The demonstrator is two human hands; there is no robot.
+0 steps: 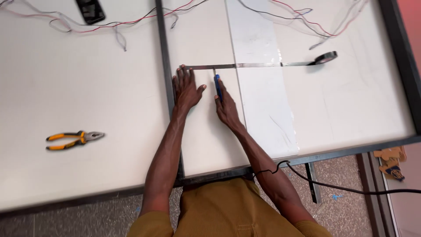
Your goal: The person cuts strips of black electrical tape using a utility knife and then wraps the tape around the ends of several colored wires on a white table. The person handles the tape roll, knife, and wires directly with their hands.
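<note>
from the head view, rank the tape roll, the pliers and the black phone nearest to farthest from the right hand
From the right hand, which holds a blue-handled tool:
1. Tape roll, to its right, at the end of the stretched strip.
2. Pliers, far left on the white panel.
3. Black phone, at the top left edge; close to the pliers' distance.

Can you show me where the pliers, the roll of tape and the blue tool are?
pliers point(74, 139), head view, on the orange handles.
roll of tape point(326, 57), head view, on its black rim.
blue tool point(217, 85), head view, on its handle in the right hand point(227, 109).
</note>
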